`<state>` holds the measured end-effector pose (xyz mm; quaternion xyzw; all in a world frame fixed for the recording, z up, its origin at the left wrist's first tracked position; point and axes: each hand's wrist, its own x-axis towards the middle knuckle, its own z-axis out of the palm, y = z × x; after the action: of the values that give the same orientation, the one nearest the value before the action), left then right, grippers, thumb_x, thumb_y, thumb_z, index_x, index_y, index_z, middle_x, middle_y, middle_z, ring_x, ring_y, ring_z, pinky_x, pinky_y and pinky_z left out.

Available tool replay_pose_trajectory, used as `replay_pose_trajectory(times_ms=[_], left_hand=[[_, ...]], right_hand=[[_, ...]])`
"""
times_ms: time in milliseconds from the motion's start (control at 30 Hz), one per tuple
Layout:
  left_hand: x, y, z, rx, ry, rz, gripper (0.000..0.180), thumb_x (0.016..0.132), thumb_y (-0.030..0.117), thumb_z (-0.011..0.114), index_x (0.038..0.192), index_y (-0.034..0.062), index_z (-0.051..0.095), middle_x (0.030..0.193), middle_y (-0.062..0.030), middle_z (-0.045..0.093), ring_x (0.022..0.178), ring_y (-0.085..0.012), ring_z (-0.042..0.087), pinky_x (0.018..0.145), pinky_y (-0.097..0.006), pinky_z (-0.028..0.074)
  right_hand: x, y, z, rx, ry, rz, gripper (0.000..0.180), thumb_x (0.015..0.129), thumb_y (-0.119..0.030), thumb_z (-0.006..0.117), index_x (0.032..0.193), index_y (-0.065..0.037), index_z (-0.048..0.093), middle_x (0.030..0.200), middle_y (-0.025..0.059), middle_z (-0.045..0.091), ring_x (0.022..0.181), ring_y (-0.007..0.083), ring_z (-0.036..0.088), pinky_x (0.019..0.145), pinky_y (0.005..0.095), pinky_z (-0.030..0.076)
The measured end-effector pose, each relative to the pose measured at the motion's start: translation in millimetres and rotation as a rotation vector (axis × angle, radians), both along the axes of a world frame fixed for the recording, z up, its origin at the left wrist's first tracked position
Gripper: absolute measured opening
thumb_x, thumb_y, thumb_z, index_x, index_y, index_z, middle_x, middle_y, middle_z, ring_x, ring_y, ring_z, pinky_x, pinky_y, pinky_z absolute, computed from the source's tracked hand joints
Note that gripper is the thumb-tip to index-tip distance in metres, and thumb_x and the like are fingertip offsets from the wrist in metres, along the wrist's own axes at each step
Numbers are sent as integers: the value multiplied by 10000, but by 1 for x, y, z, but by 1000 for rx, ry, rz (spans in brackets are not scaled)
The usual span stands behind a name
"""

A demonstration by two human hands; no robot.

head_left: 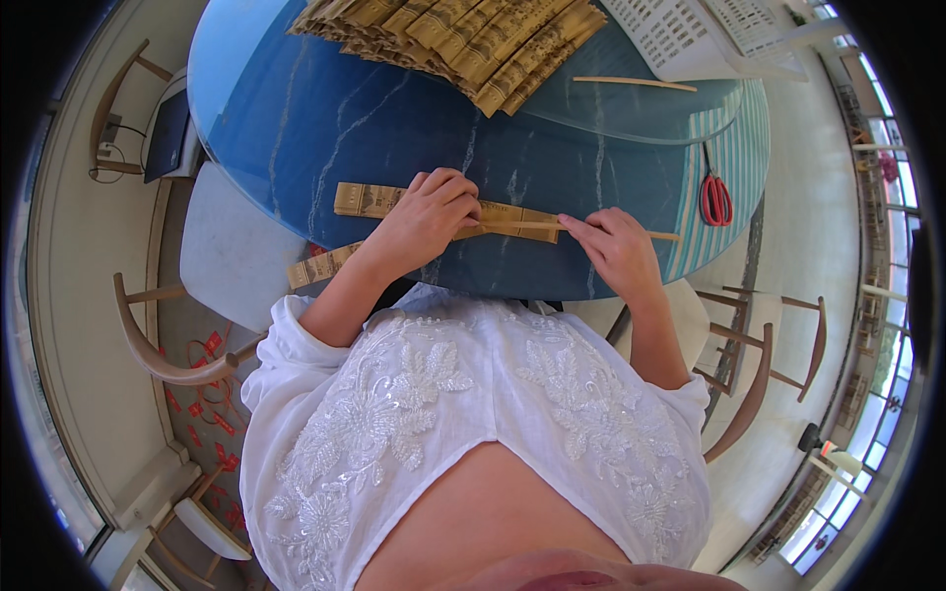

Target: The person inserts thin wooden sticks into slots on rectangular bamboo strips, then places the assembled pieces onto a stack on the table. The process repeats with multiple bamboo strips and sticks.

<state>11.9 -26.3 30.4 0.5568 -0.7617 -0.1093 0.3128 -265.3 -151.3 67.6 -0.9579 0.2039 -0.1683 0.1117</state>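
My left hand presses down on a flat tan paper strip with dark print that lies near the front edge of the blue marbled round table. A thin wooden stick lies along the strip. My right hand pinches that stick with its fingertips, just right of the strip's end. A second tan strip sticks out past the table edge under my left forearm.
A large fanned heap of tan printed strips covers the far side of the table. Another loose stick lies beside it. Red-handled scissors rest at the right edge. A white perforated basket stands far right. Wooden chairs surround the table.
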Motion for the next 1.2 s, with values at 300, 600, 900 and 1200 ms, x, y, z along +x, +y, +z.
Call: replay_pose_trajectory(times_ms=[300, 600, 900, 1200], left_hand=[[-4, -5, 23, -69, -39, -43, 143, 836, 132, 718, 915, 56, 626, 1073, -62, 573, 1122, -248, 524, 929, -372, 406], [-15, -3, 38, -238, -67, 5, 177, 808, 142, 743, 928, 67, 638, 1040, -65, 597, 1050, -247, 565, 876, -363, 434], [-23, 26, 11, 231, 1149, 283, 263, 1017, 226, 592, 1140, 5, 666, 850, -66, 700, 681, -129, 616, 614, -259, 482], [-3, 21, -19, -32, 1339, 431, 230, 1038, 194, 555, 1082, -10, 653, 1010, -70, 706, 872, -136, 675, 789, -271, 535]], right_hand=[[13, -2, 9, 0, -28, 51, 350, 775, -63, 712, 1108, -165, 748, 787, 28, 584, 753, 211, 579, 666, 350, 491], [53, 16, 0, 24, -154, 61, 272, 792, -80, 730, 1063, -92, 733, 832, 45, 622, 789, 228, 612, 707, 349, 517], [59, 25, 7, 205, -366, -130, 227, 858, -60, 714, 1086, -55, 721, 864, 82, 647, 809, 257, 632, 702, 355, 530], [60, 32, 12, 313, -243, -70, 278, 869, -101, 722, 1146, -108, 724, 774, 63, 619, 680, 213, 599, 603, 321, 484]])
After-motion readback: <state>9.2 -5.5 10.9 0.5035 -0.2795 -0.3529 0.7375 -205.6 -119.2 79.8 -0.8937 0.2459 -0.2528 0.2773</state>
